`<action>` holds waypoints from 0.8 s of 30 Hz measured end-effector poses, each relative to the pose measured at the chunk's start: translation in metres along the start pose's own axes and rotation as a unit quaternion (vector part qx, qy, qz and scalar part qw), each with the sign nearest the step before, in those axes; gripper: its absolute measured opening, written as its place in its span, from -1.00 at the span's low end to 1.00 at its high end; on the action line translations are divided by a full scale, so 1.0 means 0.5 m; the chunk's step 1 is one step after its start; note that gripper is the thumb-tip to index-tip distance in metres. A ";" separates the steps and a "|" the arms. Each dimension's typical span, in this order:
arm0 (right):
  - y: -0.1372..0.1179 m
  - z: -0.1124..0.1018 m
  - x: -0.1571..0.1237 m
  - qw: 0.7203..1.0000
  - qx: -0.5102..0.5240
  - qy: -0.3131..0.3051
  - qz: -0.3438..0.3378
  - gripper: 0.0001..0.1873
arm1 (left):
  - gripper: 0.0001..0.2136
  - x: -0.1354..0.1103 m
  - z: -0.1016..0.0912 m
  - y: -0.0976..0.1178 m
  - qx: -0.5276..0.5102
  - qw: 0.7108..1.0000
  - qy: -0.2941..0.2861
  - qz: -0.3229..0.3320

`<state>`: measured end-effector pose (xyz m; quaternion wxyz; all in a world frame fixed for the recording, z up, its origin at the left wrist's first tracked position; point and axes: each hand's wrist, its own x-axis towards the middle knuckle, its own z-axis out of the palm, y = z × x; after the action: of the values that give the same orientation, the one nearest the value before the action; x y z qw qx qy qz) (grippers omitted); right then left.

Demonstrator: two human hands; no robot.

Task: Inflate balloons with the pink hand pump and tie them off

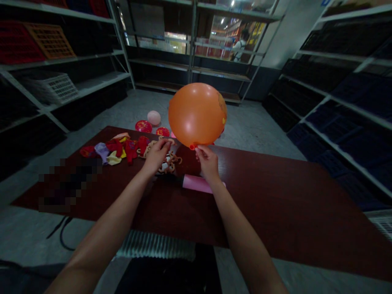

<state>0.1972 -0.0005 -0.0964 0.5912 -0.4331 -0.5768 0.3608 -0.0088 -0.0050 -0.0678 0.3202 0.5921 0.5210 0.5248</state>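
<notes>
Past limp balloons (131, 150), our left hand (157, 155) is over tan loops (174, 158), grip unclear; our right hand (208, 163) pinches the orange balloon (197, 114) by its neck (192, 147), above the table (263, 200). We're likely keeping air in; next calls for a steady pinch.

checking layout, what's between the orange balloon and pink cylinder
In the head view, the right hand and bare tabletop show between orange balloon and pink cylinder.
</notes>
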 end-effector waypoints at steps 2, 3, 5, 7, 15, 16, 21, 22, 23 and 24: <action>0.001 0.002 -0.001 1.000 -0.009 0.009 -0.001 -0.71 | -0.76 -0.008 0.003 0.029 0.077 0.990 0.015 0.113; 0.002 0.002 -0.001 1.000 -0.013 0.011 -0.002 -0.72 | -0.76 -0.013 0.006 0.048 0.109 0.979 0.008 0.174; 0.004 0.002 -0.001 1.000 -0.022 0.008 -0.008 -0.74 | -0.76 -0.021 0.018 0.086 0.147 0.949 -0.057 0.275; 0.005 0.001 0.000 0.999 -0.036 -0.001 -0.016 -0.75 | -0.75 -0.024 0.036 0.117 0.156 0.928 -0.109 0.320; 0.005 0.000 -0.003 0.998 -0.035 -0.052 -0.027 -0.76 | -0.88 0.006 0.064 0.122 0.096 0.934 -0.113 0.325; 0.005 0.002 -0.003 0.998 -0.029 -0.059 -0.023 -0.77 | -0.89 0.008 0.056 0.114 0.090 0.934 -0.114 0.326; 0.003 0.006 0.000 0.996 0.049 -0.072 0.037 -0.73 | -0.70 0.006 0.026 0.085 0.081 0.932 -0.131 0.328; 0.002 0.005 0.001 0.994 0.068 -0.074 0.049 -0.72 | -0.67 0.006 0.025 0.084 0.079 0.930 -0.132 0.334; 0.000 0.004 0.002 0.992 0.086 -0.075 0.057 -0.71 | -0.65 0.005 0.025 0.083 0.077 0.927 -0.132 0.342; -0.003 0.002 0.002 0.990 0.102 -0.077 0.061 -0.72 | -0.65 0.005 0.027 0.083 0.078 0.924 -0.132 0.350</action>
<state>0.1960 0.0001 -0.0948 0.5630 -0.3761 -0.5533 0.4853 0.0154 -0.0108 -0.0321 0.1353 0.8238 0.2730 0.4781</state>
